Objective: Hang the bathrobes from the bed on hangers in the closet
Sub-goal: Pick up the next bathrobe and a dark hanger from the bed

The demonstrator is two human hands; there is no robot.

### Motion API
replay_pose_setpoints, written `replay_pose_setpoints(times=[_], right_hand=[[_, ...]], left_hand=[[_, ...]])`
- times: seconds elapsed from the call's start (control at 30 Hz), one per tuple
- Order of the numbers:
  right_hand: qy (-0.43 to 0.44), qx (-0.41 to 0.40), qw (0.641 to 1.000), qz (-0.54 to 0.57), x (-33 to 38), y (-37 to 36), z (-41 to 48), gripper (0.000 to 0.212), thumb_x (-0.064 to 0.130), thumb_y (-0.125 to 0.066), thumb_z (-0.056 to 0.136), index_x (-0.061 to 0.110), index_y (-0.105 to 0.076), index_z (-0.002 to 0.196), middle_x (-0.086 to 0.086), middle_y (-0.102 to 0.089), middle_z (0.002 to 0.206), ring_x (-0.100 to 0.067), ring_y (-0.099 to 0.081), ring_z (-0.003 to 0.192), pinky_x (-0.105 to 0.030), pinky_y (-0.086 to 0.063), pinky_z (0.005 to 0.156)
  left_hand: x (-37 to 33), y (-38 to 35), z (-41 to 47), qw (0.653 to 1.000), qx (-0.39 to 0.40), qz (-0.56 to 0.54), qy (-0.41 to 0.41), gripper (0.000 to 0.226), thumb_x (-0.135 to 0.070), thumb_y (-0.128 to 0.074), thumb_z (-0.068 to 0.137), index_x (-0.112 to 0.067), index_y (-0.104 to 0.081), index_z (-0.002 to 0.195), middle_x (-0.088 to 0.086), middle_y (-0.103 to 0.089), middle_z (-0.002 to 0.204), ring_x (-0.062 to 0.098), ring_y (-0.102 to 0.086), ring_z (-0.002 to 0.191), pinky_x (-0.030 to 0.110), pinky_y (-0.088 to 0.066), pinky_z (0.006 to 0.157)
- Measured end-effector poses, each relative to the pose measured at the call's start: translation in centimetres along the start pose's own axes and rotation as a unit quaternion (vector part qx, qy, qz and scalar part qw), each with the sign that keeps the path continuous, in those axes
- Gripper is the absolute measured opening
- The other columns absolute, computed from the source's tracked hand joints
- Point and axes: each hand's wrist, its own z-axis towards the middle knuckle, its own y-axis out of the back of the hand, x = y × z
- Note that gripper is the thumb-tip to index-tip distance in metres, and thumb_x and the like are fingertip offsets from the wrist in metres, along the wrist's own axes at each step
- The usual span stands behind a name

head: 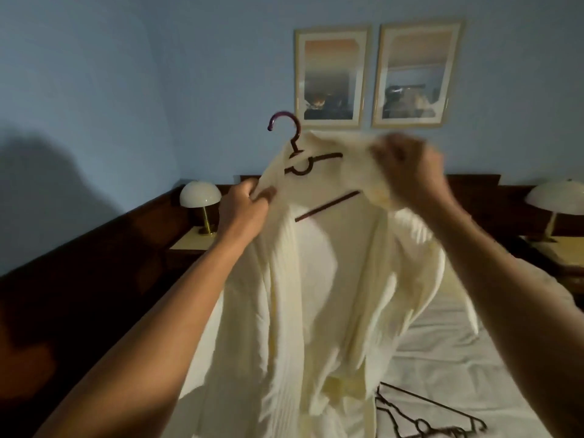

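Fingers [267,193] of the left hand [245,205] pinch the bathrobe [316,295] at one collar edge. The right hand [407,172], blurred, has its fingers curled into bunched cloth at the other shoulder. The bathrobe hangs full length between both hands, over the bed [458,358]. The hanger [311,164] sits in the neck opening, long axis tilted and rising toward the right hand, which is nearer its bare arm; that shoulder likely goes over next.

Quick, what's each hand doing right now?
Left hand: closed, pinching the bathrobe by its collar.
Right hand: closed on the bathrobe's shoulder, blurred.
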Motion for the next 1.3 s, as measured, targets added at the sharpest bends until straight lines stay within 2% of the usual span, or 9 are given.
replay_pose_setpoints(times=[0.17,0.33,0.4,0.6,0.67,0.83,1.0,1.17,1.3], right_hand=[[0.086,0.278,0.955,-0.054,-2.1,-8.7,-10.4,0.030,0.042,-0.051,0.095,0.022,-0.073,0.094,0.002,-0.076,0.088,-0.023,-0.071,0.084,-0.032,-0.051,0.075],[0.085,0.137,0.980,-0.118,-3.7,-6.3,-6.9,0.053,0.050,-0.068,0.090,0.021,-0.060,0.133,-0.003,-0.060,0.131,-0.025,-0.056,0.115,-0.042,-0.048,0.096],[0.074,0.199,0.960,-0.185,-5.0,-6.1,-6.1,0.061,0.060,-0.057,0.093,0.025,-0.047,0.141,-0.006,-0.053,0.139,-0.030,-0.049,0.126,-0.051,-0.045,0.102],[0.068,0.137,0.984,-0.090,-7.0,-7.0,-5.1,0.030,0.041,-0.059,0.099,0.015,-0.053,0.086,-0.007,-0.067,0.076,-0.042,-0.064,0.077,-0.037,-0.043,0.058],[0.071,0.084,0.990,-0.090,-6.3,-6.1,-3.3,0.029,0.038,-0.063,0.097,0.012,-0.057,0.086,-0.012,-0.070,0.082,-0.045,-0.063,0.084,-0.036,-0.041,0.062],[0.075,0.048,0.994,-0.070,-4.4,-2.2,1.8,0.036,0.043,-0.055,0.100,0.009,-0.061,0.088,-0.012,-0.066,0.081,-0.036,-0.063,0.076,-0.048,-0.054,0.068],[0.014,-0.004,0.999,-0.032,-1.9,1.4,7.2,0.039,0.044,-0.053,0.101,0.009,-0.070,0.101,-0.011,-0.067,0.089,-0.029,-0.061,0.086,-0.035,-0.042,0.068],[-0.030,0.008,0.999,0.042,1.0,1.9,8.7,0.041,0.045,-0.054,0.100,0.008,-0.072,0.097,-0.013,-0.069,0.092,-0.030,-0.065,0.089,-0.039,-0.051,0.074],[-0.045,0.033,0.997,0.045,1.0,2.3,7.8,0.040,0.047,-0.055,0.099,0.013,-0.070,0.084,-0.004,-0.064,0.079,-0.026,-0.064,0.082,-0.035,-0.049,0.070]], left_hand=[[1.1,0.0,-0.3,1.000,0.004,-0.005,-0.002,0.041,-0.040,-0.068,0.094,-0.028,-0.038,0.070,-0.006,-0.048,0.071,0.015,-0.045,0.067,0.030,-0.038,0.065],[4.6,1.4,-0.9,0.990,0.125,0.040,-0.048,0.049,-0.049,-0.072,0.091,-0.015,-0.046,0.068,-0.004,-0.046,0.066,0.009,-0.041,0.061,0.030,-0.030,0.058],[4.9,1.5,-1.0,0.989,0.132,0.034,-0.050,0.046,-0.047,-0.071,0.093,-0.015,-0.046,0.069,-0.005,-0.039,0.062,0.008,-0.035,0.055,0.031,-0.026,0.056],[4.1,1.6,-0.5,0.986,0.109,0.060,-0.115,0.047,-0.046,-0.072,0.092,-0.010,-0.047,0.074,-0.007,-0.041,0.066,0.006,-0.037,0.058,0.029,-0.034,0.058],[4.4,2.0,0.0,0.984,0.074,0.085,-0.137,0.038,-0.053,-0.077,0.085,-0.021,-0.063,0.100,-0.006,-0.061,0.094,0.008,-0.057,0.084,0.035,-0.051,0.079],[9.4,4.9,-0.5,0.999,0.009,0.030,-0.007,0.125,-0.066,-0.089,0.061,-0.032,-0.020,0.159,-0.001,-0.035,0.161,0.019,-0.038,0.145,0.046,-0.037,0.116],[14.2,3.2,-3.0,0.960,0.224,-0.126,0.114,0.125,-0.063,-0.091,0.058,-0.037,-0.021,0.158,-0.011,-0.052,0.149,0.008,-0.054,0.132,0.048,-0.040,0.117],[4.3,-4.4,-5.4,0.932,0.300,-0.173,0.103,0.135,-0.084,-0.084,0.037,-0.017,-0.041,0.147,0.000,-0.066,0.126,0.011,-0.061,0.121,0.035,-0.048,0.105],[-2.6,-14.4,-7.9,0.937,0.272,-0.204,0.080,0.102,-0.041,-0.104,0.045,-0.019,-0.058,0.134,0.009,-0.072,0.122,0.027,-0.067,0.120,0.039,-0.060,0.093]])
